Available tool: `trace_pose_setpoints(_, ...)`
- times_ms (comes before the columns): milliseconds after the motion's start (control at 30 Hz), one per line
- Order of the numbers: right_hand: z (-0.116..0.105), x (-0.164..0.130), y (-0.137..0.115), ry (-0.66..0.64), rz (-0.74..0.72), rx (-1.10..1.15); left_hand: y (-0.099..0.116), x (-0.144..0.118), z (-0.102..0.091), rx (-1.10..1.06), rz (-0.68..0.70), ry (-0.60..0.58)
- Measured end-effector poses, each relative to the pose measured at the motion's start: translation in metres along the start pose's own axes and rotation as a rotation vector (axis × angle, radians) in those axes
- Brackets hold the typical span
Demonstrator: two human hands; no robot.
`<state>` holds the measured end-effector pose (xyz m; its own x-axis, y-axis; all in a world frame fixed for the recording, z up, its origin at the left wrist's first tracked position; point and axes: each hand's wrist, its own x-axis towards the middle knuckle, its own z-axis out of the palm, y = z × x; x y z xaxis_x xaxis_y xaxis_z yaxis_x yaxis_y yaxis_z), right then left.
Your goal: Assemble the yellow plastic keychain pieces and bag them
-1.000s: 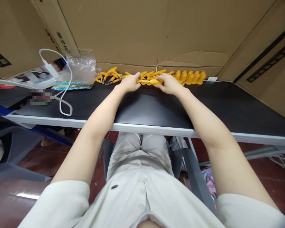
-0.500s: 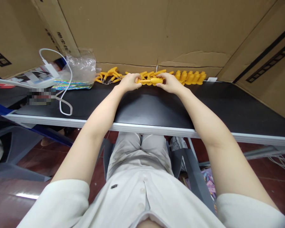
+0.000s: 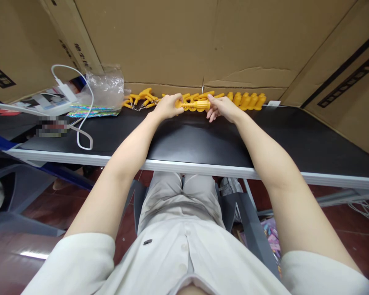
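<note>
Head view: both hands meet at the far edge of the black table (image 3: 197,141), toward 12 o'clock from the body. The left hand (image 3: 167,107) closes its fingers round one end of a yellow plastic piece (image 3: 194,105), which lies level between the hands just above the tabletop. The right hand (image 3: 223,108) pinches the other end with thumb and forefinger, its remaining fingers (image 3: 213,116) spread loosely below. Behind them, a row of yellow pieces (image 3: 247,100) runs along the cardboard wall (image 3: 178,41). At 10 o'clock sit a clear plastic bag (image 3: 106,86) and a white charger cable (image 3: 84,123).
</note>
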<state>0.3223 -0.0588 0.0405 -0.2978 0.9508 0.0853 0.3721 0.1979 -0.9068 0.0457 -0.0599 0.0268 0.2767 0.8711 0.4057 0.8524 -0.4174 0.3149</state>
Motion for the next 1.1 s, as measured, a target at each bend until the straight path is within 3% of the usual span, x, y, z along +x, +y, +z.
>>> trace_pose_setpoints(133, 0.003, -0.003, -0.007, -0.008, 0.121, -0.005, 0.003, -0.001, -0.001, 0.0, -0.026, -0.011)
trace_pose_setpoints(367, -0.002, -0.018, -0.02, -0.007, 0.038, 0.037, 0.001, -0.001, -0.001, -0.032, -0.042, -0.004)
trace_pose_setpoints(600, 0.006, -0.012, -0.014, -0.029, 0.1, 0.11, 0.008, -0.005, -0.004, -0.021, -0.042, 0.002)
trace_pose_setpoints(833, 0.009, -0.011, -0.017, -0.085, 0.224, 0.042, 0.008, -0.003, -0.002, -0.002, -0.067, -0.011)
trace_pose_setpoints(1000, 0.0, -0.019, -0.019, -0.078, 0.095, 0.061, 0.007, -0.003, -0.002, 0.003, -0.071, 0.008)
trace_pose_setpoints(1100, 0.002, -0.019, -0.018, -0.043, 0.095, 0.042, 0.008, -0.005, -0.002, -0.005, -0.065, 0.016)
